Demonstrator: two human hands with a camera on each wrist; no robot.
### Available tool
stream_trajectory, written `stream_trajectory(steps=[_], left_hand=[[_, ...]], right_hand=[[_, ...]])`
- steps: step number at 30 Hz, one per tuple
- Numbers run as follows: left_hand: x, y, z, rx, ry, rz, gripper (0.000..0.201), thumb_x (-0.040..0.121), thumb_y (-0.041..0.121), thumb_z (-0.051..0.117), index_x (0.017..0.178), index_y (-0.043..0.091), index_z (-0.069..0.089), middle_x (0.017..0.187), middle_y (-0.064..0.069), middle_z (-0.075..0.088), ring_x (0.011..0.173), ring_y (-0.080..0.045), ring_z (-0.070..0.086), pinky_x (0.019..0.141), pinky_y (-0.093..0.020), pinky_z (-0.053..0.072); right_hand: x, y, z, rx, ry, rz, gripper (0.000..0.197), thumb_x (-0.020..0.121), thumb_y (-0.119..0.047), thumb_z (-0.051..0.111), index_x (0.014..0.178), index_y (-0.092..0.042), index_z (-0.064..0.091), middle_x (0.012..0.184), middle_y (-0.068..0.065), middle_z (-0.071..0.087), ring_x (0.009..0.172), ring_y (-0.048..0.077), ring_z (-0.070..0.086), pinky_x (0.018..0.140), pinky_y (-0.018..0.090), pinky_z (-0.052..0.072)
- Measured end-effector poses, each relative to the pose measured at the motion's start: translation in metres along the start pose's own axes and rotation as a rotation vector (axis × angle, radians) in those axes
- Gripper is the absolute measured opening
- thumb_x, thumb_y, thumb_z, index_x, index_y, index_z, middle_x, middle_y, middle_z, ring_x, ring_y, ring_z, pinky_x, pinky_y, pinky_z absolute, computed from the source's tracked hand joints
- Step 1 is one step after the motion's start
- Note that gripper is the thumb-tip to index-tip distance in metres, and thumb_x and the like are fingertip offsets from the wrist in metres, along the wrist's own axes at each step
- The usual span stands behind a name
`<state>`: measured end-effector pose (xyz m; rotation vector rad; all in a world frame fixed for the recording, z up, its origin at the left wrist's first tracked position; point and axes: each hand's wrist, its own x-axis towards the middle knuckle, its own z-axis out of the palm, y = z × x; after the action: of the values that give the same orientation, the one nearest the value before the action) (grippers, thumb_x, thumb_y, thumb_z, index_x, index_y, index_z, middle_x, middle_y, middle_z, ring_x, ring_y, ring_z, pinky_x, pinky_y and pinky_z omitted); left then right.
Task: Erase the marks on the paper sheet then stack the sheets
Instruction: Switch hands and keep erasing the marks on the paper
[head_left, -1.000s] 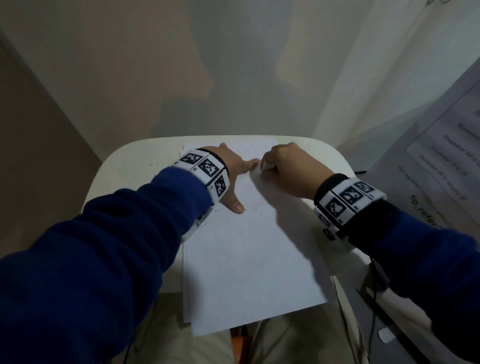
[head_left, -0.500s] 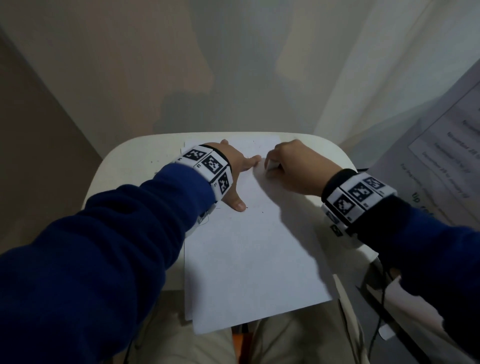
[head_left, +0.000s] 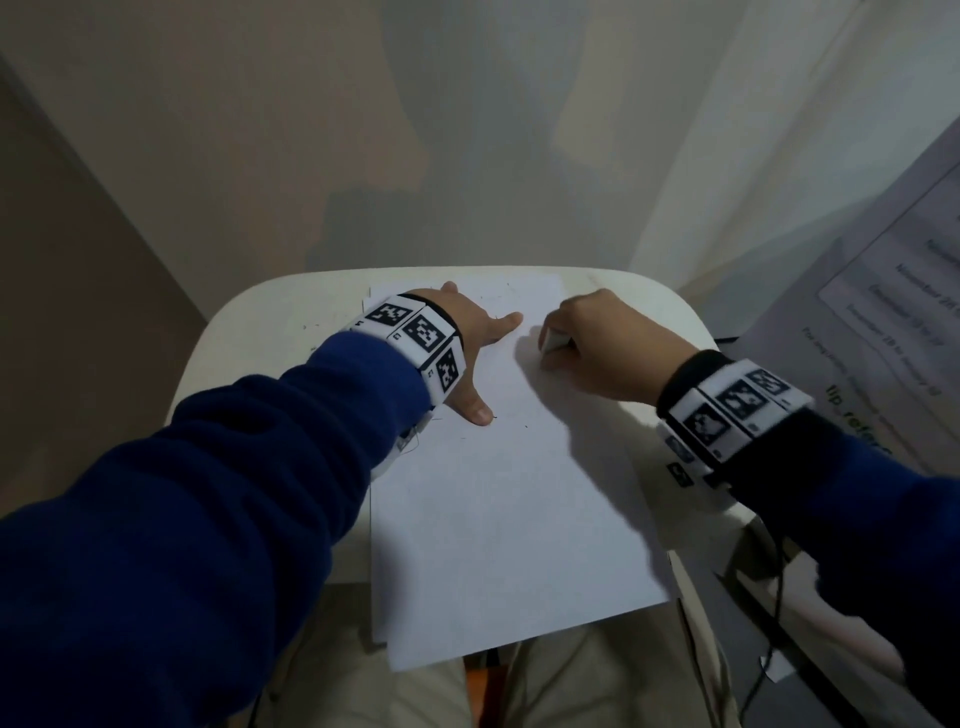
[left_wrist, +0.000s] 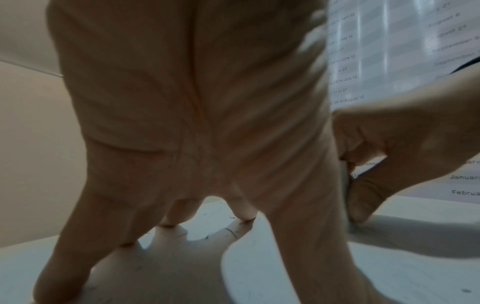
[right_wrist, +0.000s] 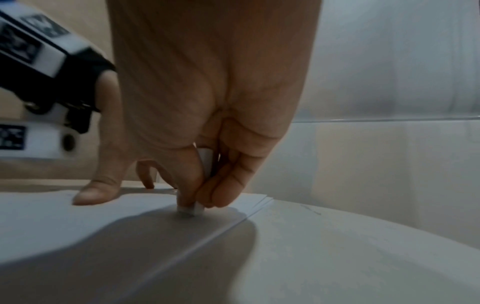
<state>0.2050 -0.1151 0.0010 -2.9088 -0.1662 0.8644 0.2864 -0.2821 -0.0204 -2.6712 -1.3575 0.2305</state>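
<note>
White paper sheets (head_left: 509, 499) lie in a loose pile on a small white table (head_left: 249, 332), their near end hanging over its front edge. My left hand (head_left: 467, 332) lies flat on the top sheet's far left part, fingers spread (left_wrist: 161, 205). My right hand (head_left: 587, 338) pinches a white eraser (head_left: 556, 340) between thumb and fingers and presses its tip (right_wrist: 188, 208) onto the paper near the far right corner (right_wrist: 259, 200). Small dark crumbs (head_left: 493, 417) dot the sheet by my left thumb.
A printed schedule sheet (head_left: 893, 322) stands at the right, beside the table. A wall (head_left: 415, 130) rises just behind the table's far edge. Cables (head_left: 774, 639) hang at the right below the table. My legs (head_left: 597, 686) are under the overhanging paper.
My right hand with the eraser has slid to the right, away from my left index finger. The left hand stays pressed flat on the sheet.
</note>
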Motion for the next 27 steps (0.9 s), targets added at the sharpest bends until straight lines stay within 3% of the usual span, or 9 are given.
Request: stream_trajectory(steps=[3, 6, 12, 15, 17, 19, 22, 24, 27], left_hand=[[0.000, -0.001, 0.000, -0.005, 0.003, 0.003, 0.120, 0.073, 0.073, 0.069, 0.156, 0.044, -0.014, 0.165, -0.017, 0.008, 0.140, -0.028, 0.042, 0.097, -0.041, 0.048], [0.001, -0.001, 0.001, -0.013, -0.009, -0.007, 0.122, 0.071, 0.074, 0.070, 0.155, 0.046, -0.014, 0.165, -0.018, 0.001, 0.136, -0.029, 0.047, 0.096, -0.041, 0.049], [0.002, 0.000, -0.001, -0.020, -0.039, -0.017, 0.125, 0.067, 0.077, 0.071, 0.153, 0.050, -0.016, 0.165, -0.019, -0.007, 0.129, -0.030, 0.054, 0.096, -0.041, 0.050], [0.002, -0.001, 0.000, -0.020, -0.019, -0.003, 0.123, 0.070, 0.075, 0.071, 0.155, 0.046, -0.014, 0.165, -0.018, -0.001, 0.136, -0.030, 0.047, 0.097, -0.040, 0.048], [0.001, -0.002, 0.001, -0.020, -0.008, 0.002, 0.122, 0.072, 0.074, 0.070, 0.155, 0.045, -0.014, 0.165, -0.018, 0.004, 0.139, -0.029, 0.044, 0.098, -0.040, 0.047], [0.002, -0.002, 0.001, -0.016, -0.006, 0.001, 0.122, 0.071, 0.075, 0.069, 0.155, 0.045, -0.014, 0.165, -0.019, 0.002, 0.137, -0.029, 0.046, 0.096, -0.039, 0.048], [0.003, -0.002, 0.000, -0.017, -0.022, -0.019, 0.124, 0.068, 0.077, 0.070, 0.153, 0.049, -0.014, 0.165, -0.018, -0.005, 0.127, -0.029, 0.055, 0.089, -0.037, 0.050], [0.003, 0.000, 0.000, -0.019, -0.034, -0.029, 0.124, 0.066, 0.078, 0.070, 0.152, 0.051, -0.015, 0.165, -0.019, -0.005, 0.121, -0.029, 0.059, 0.087, -0.038, 0.051], [0.003, 0.000, -0.001, -0.012, -0.031, -0.024, 0.125, 0.066, 0.078, 0.070, 0.153, 0.050, -0.015, 0.165, -0.019, -0.005, 0.125, -0.030, 0.056, 0.090, -0.040, 0.051]], right_hand=[[-0.018, 0.001, -0.001, 0.058, -0.075, -0.040, 0.013, 0.079, -0.014, 0.065, 0.067, -0.020, 0.064, 0.074, -0.006, 0.066, 0.072, 0.014, 0.059, 0.065, 0.023, 0.044], [-0.012, -0.001, -0.007, 0.037, -0.022, -0.031, 0.023, 0.081, -0.013, 0.062, 0.061, -0.024, 0.056, 0.068, -0.008, 0.062, 0.059, 0.005, 0.049, 0.057, 0.006, 0.035], [0.017, 0.006, -0.006, -0.039, 0.046, 0.035, 0.014, 0.085, -0.017, 0.056, 0.078, -0.014, 0.068, 0.088, 0.003, 0.068, 0.080, 0.021, 0.058, 0.057, 0.022, 0.026], [0.004, 0.012, -0.005, -0.018, -0.007, 0.019, 0.010, 0.081, -0.017, 0.062, 0.075, -0.018, 0.070, 0.080, -0.003, 0.069, 0.076, 0.017, 0.058, 0.058, 0.009, 0.036], [-0.006, 0.013, -0.005, 0.030, -0.079, 0.012, 0.009, 0.078, -0.016, 0.064, 0.073, -0.021, 0.070, 0.078, -0.007, 0.070, 0.077, 0.016, 0.062, 0.070, 0.023, 0.050], [-0.007, 0.013, -0.006, 0.017, -0.088, 0.012, 0.009, 0.077, -0.017, 0.064, 0.074, -0.023, 0.070, 0.077, -0.009, 0.070, 0.077, 0.015, 0.063, 0.071, 0.031, 0.052], [0.007, 0.008, -0.008, -0.049, 0.011, 0.001, 0.011, 0.081, -0.019, 0.061, 0.076, -0.022, 0.070, 0.081, -0.006, 0.067, 0.074, 0.016, 0.056, 0.057, 0.022, 0.036], [0.016, 0.005, -0.005, -0.045, 0.068, 0.016, 0.013, 0.085, -0.016, 0.057, 0.076, -0.018, 0.067, 0.084, -0.001, 0.064, 0.074, 0.018, 0.051, 0.052, 0.022, 0.026], [0.013, 0.009, -0.002, -0.015, 0.050, 0.035, 0.014, 0.085, -0.015, 0.058, 0.075, -0.016, 0.067, 0.086, 0.000, 0.064, 0.078, 0.021, 0.057, 0.058, 0.022, 0.033]])
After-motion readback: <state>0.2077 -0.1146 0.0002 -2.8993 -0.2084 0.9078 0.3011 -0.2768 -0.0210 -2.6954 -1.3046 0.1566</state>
